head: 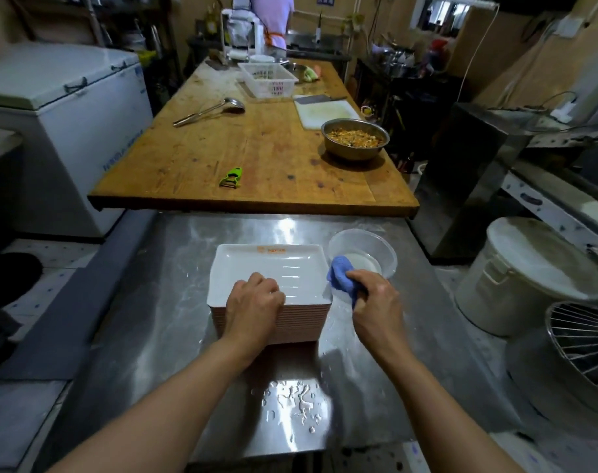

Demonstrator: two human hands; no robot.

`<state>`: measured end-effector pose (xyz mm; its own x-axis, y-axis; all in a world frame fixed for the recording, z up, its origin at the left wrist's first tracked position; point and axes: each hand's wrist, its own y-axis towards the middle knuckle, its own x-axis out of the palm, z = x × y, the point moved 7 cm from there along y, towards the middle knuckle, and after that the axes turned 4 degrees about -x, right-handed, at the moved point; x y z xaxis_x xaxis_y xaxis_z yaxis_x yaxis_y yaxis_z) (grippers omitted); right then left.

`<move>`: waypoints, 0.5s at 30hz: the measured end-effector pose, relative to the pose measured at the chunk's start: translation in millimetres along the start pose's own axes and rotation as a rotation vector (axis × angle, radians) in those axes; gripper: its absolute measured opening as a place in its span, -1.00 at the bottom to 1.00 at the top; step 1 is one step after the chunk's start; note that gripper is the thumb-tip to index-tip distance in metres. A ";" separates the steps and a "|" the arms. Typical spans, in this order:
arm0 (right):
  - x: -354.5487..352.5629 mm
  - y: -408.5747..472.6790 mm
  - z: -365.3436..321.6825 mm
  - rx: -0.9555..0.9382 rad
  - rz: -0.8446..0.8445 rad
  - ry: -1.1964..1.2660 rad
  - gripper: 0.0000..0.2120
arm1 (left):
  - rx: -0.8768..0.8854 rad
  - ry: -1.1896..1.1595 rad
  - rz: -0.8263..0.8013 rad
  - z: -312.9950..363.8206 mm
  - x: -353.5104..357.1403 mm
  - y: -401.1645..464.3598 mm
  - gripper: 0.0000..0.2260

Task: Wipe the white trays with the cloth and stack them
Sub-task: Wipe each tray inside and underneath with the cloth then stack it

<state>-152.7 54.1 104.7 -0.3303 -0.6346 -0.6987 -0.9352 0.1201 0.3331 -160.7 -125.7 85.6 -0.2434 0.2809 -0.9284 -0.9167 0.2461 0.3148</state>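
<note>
A tall stack of white trays (273, 268) stands on the steel table (154, 319) in front of me; the top tray faces up and bears an orange logo on its far rim. My left hand (254, 302) grips the near edge of the stack's top, fingers curled over the rim. My right hand (376, 298) holds a bunched blue cloth (340, 276) at the stack's right edge, just beside the top tray.
A clear plastic bowl (369, 250) with water sits right of the stack. A water puddle (290, 401) lies near the table's front edge. Beyond is a wooden table (256, 148) with a green peeler (232, 177), metal bowl (355, 138) and ladle (208, 110). White bucket (529, 278) at right.
</note>
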 end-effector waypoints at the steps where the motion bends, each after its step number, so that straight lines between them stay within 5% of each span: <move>1: -1.6 0.7 3.1 -0.002 -0.008 0.010 -0.66 | 0.000 0.010 0.011 1.5 -1.8 0.6 -0.85; 15: -40.4 8.5 -4.3 0.075 0.102 0.341 -0.72 | -0.171 -0.118 0.120 12.7 -65.4 25.9 -0.89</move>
<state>-146.8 77.5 138.5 -0.3728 -0.8333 -0.4082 -0.9105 0.2436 0.3342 -164.5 -125.8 157.0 -0.3247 0.4078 -0.8534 -0.9260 0.0467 0.3746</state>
